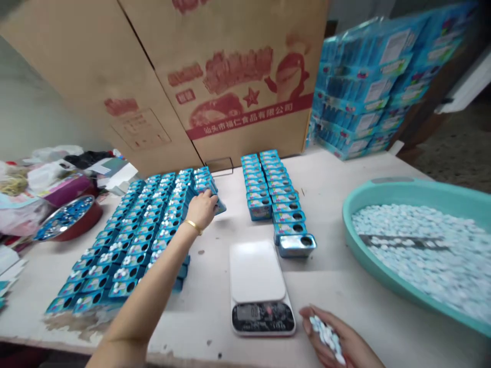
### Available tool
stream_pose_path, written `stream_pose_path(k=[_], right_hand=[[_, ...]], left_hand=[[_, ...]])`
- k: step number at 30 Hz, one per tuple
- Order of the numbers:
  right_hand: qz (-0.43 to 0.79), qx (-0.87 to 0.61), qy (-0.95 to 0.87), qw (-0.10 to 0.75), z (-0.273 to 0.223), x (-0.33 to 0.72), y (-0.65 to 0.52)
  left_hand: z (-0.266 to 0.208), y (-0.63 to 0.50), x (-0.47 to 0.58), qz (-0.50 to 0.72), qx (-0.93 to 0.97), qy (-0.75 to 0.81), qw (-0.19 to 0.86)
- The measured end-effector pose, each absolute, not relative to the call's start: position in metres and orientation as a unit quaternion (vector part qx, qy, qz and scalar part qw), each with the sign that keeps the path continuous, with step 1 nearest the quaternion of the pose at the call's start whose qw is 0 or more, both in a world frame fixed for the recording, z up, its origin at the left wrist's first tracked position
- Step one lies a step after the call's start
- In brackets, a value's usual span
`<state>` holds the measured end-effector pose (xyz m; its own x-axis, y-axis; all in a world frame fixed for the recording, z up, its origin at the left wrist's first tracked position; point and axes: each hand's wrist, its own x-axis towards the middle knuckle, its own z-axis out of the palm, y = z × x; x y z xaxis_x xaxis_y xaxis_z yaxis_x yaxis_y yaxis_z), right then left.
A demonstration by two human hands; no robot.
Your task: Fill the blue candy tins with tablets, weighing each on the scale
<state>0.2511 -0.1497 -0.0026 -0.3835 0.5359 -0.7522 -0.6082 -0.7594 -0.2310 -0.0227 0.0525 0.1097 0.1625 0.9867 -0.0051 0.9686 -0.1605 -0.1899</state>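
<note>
My left hand (201, 208), with a gold bangle at the wrist, reaches to the right end of the filled rows. Its fingers are closed on a small blue tin (220, 206), partly hidden behind them. Cupped at the lower right, my right hand (351, 340) holds a small heap of white and pale-blue tablet candies (326, 335). Left of that hand lies a white kitchen scale (257, 273) with a bare plate and a black display. Under my left forearm stand several rows of blue tins (140, 232), many with white candies at their round openings.
Two columns of blue tins (287, 206) with dark openings stand behind the scale. A turquoise basin (347, 220) of candies, with a metal strip (406, 241), is on the right. Cardboard (230, 102) and wrapped tin stacks (353, 97) rise behind. A red-brown bowl (90, 217) sits left.
</note>
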Motion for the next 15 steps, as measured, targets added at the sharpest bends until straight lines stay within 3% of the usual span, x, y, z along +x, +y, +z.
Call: stream_pose_path(k=[6, 12, 15], right_hand=[[0.843, -0.401, 0.074, 0.350, 0.014, 0.249, -0.155], [0.842, -0.394, 0.074, 0.361, 0.017, 0.256, -0.168], [0.845, -0.375, 0.081, 0.372, 0.019, 0.256, -0.169]], left_hand=[[0.120, -0.039, 0.048, 0.097, -0.880, -0.464, 0.018], [0.099, -0.055, 0.069, 0.100, -0.889, -0.447, 0.009], [0.105, -0.068, 0.074, 0.030, -0.892, -0.451, 0.030]])
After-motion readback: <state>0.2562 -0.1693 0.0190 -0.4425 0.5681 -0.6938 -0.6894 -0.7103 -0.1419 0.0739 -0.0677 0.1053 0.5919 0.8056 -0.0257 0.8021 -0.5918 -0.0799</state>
